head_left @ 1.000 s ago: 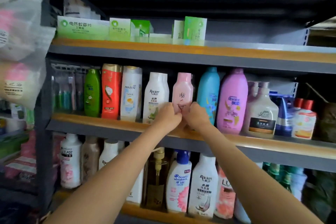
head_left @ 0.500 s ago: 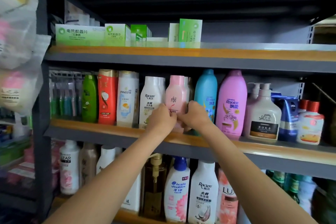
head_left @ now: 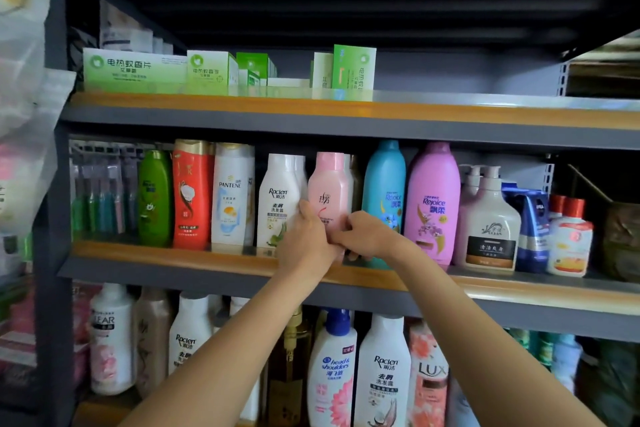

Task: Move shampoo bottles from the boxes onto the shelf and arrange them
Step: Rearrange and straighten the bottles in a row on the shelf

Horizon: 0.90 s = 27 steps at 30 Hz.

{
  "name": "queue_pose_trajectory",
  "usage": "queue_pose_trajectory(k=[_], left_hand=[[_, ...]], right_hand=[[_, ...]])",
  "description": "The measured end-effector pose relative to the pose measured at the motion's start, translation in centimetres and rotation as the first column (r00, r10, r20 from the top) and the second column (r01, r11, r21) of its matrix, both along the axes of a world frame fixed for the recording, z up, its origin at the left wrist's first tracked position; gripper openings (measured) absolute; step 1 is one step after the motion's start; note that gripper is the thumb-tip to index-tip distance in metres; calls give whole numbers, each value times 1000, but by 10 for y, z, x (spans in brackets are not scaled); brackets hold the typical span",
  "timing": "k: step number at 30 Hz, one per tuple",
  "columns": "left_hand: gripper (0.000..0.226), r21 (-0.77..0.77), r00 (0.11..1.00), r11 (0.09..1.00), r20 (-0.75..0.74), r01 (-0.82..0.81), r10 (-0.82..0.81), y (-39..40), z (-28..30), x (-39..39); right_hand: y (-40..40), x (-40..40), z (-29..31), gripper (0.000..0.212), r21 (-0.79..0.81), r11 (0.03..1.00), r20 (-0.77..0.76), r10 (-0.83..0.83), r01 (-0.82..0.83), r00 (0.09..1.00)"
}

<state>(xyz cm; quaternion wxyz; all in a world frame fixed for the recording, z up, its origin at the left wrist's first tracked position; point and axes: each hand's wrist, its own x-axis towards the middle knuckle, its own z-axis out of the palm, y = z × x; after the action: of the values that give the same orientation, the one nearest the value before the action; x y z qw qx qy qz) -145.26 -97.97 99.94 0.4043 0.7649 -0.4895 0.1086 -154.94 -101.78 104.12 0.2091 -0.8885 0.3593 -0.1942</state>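
Head view. Pink bottle [head_left: 328, 188]: upright on middle shelf [head_left: 194, 258], near its front edge, wedged between white Raclen bottle [head_left: 278, 199] and blue Rejoice bottle [head_left: 384, 198] (barely any gap either side). Left hand [head_left: 306, 239], right hand [head_left: 363, 235]: fingers curled, gripping pink bottle's lower body.

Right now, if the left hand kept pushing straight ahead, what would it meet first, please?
Likely the pink bottle that the left hand already grips; behind it another bottle seems to stand, though depth is unclear.
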Motion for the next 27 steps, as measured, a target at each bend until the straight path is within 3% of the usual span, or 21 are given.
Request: queue_pose_trajectory(k=[2,4,6,8,10,14,21,25,27], left_hand=[[83,-17,1000,1000,14,-16,16,-1,-1,0],[77,-20,999,1000,36,-15,16,0,-1,0],[77,-21,998,1000,66,-6,8,-1,-1,1],[77,-28,997,1000,78,-8,10,0,-2,2],[78,-26,997,1000,80,-17,19,-1,-4,2],[77,-35,996,999,86,-21,24,-1,-4,1],[76,-38,996,999,77,-31,34,-1,-4,2],[74,-52,996,998,80,-37,41,0,-4,1],[72,-50,996,998,82,-41,45,0,-3,2]], right_hand=[[-2,-3,2,30,4,1000,2,1,-1,1000],[-3,-10,4,23,-193,980,-23,-51,46,998],[-4,-19,5,29,-590,805,-171,-204,65,964],[-8,-25,3,42,-736,673,-363,-307,-69,880],[-15,-28,0,46,-751,636,-474,-332,-178,815],[-19,-19,0,38,-813,545,-465,-397,-204,791],[-12,0,-2,36,-824,551,-454,-509,-128,731],[-14,0,-6,34,-791,611,-383,-442,-40,811],[-16,1,-7,32,-712,693,-210,-362,112,908]])
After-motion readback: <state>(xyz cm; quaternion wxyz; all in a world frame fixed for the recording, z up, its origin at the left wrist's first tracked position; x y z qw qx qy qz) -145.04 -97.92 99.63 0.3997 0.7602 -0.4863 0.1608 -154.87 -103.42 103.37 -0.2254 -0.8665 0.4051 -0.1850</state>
